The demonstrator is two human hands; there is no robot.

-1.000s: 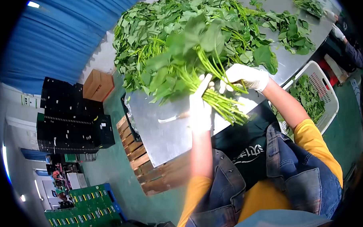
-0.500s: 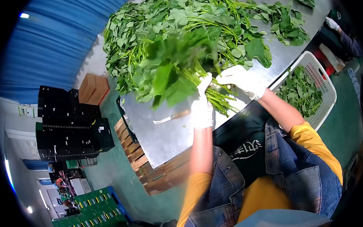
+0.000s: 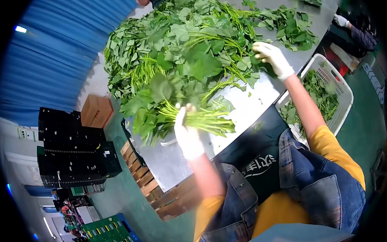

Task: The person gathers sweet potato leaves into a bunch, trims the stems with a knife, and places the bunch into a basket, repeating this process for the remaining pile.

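Note:
My left hand (image 3: 188, 136), in a white glove, is closed around a bunch of leafy greens (image 3: 210, 121), its leaves to the left and its stems to the right. Beneath the bunch, a knife (image 3: 169, 142) lies on the metal table (image 3: 163, 167), mostly hidden. My right hand (image 3: 271, 57), also gloved in white, is at the right edge of the large pile of greens (image 3: 165, 41). Its fingers are curled near some leaves, and whether they grip anything is unclear.
A white basket (image 3: 345, 99) holding greens stands right of the table. Another person's gloved hand (image 3: 341, 20) shows at the upper right. Black crates (image 3: 71, 155) and a cardboard box (image 3: 96, 110) stand at the left. A wooden pallet (image 3: 144, 176) is below the table.
My hands have moved apart. The left one has carried its bunch left and down, turning the stems rightward. The right one has let go of the stems and moved up to the pile.

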